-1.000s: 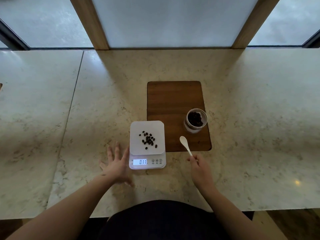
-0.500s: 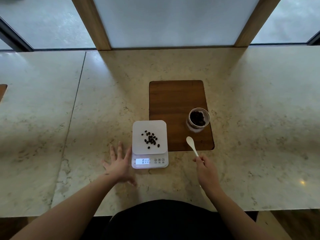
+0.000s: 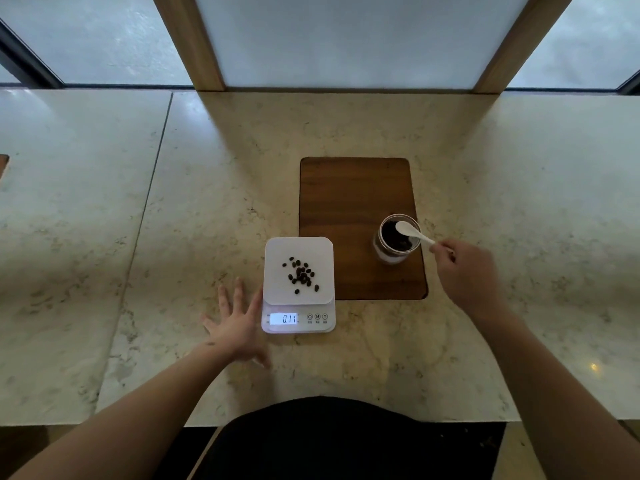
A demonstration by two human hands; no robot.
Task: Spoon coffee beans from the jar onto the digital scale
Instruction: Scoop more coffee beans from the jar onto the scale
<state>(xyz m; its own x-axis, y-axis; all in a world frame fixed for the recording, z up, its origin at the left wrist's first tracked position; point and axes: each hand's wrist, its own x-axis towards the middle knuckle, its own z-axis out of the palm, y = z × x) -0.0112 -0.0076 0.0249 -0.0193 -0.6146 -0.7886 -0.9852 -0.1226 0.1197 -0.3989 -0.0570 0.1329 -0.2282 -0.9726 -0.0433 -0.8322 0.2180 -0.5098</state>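
A white digital scale (image 3: 277, 251) sits on the marble counter, its display reading 0.11. Several dark coffee beans (image 3: 300, 274) lie scattered on its platform. A small open glass jar (image 3: 389, 255) of beans stands on the near right part of a wooden board (image 3: 349, 199). My right hand (image 3: 467, 271) is shut on the handle of a white spoon (image 3: 410, 232), whose bowl is over the jar's mouth. My left hand (image 3: 237, 322) rests flat on the counter, fingers spread, touching the scale's left side.
The marble counter (image 3: 173, 202) runs wide to both sides, with a seam on the left. Wooden posts and frosted window panels (image 3: 339, 39) close off the back. The counter's near edge lies just in front of my body.
My right hand has carried the spoon from near the board's front edge up and to the right, to the jar's mouth. The left hand, scale and beans have stayed put.
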